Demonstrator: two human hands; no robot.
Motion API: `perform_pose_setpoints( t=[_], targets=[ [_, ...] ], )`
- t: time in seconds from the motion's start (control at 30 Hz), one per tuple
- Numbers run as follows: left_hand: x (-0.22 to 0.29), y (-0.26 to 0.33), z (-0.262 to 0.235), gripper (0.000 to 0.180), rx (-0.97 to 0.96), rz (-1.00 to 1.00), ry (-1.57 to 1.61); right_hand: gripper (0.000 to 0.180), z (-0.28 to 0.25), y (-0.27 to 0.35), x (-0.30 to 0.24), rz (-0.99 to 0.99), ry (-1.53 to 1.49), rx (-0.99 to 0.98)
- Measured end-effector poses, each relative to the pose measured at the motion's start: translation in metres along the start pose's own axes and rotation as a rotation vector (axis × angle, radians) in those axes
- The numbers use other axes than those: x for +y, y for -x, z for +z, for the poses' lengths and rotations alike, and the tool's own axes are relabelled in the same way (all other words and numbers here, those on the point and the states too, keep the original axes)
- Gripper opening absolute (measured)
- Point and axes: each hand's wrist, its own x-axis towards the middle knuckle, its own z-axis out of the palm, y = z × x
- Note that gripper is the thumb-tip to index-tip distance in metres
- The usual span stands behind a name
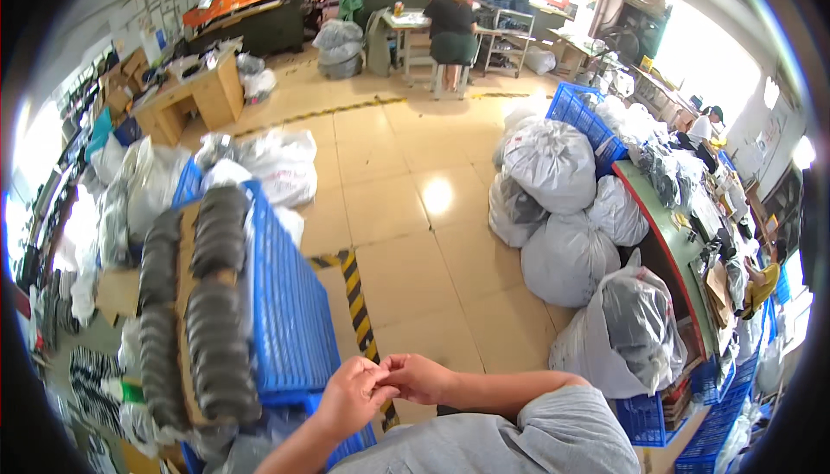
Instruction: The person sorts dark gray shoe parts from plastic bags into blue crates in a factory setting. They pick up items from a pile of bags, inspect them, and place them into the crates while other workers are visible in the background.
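Close in front of my body, my left hand (347, 394) and my right hand (420, 378) meet, their fingertips pinched together. Both are closed, and whatever lies between the fingers, if anything, is hidden or too small to make out. Just left of them stands a blue plastic crate (294, 314). Beside it, rows of dark grey, ribbed curved pieces (220, 336) lie packed along a strip of brown cardboard (185, 301). None of these pieces is touched by my hands.
Stuffed white sacks (566, 253) pile up on the right beside a green-topped table (661, 219). An open bag (627, 336) with dark contents stands nearer. Yellow-black tape (356, 297) marks the tiled floor. Far ahead, a person (451, 28) sits at a table; another (711, 124) is far right.
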Motion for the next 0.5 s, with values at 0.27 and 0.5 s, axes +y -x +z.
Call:
perform_pose_setpoints(
  t=[0.27,0.5],
  targets=[
    [-0.029,-0.196,0.093,0.011,0.324,-0.302,0.716,0.004,-0.11,0.022,-0.184,-0.271,-0.042,-0.045],
    [-0.062,-0.341,0.097,0.015,0.221,-0.151,0.661,0.008,-0.178,-0.049,-0.307,-0.237,-0.073,-0.093]
  ],
)
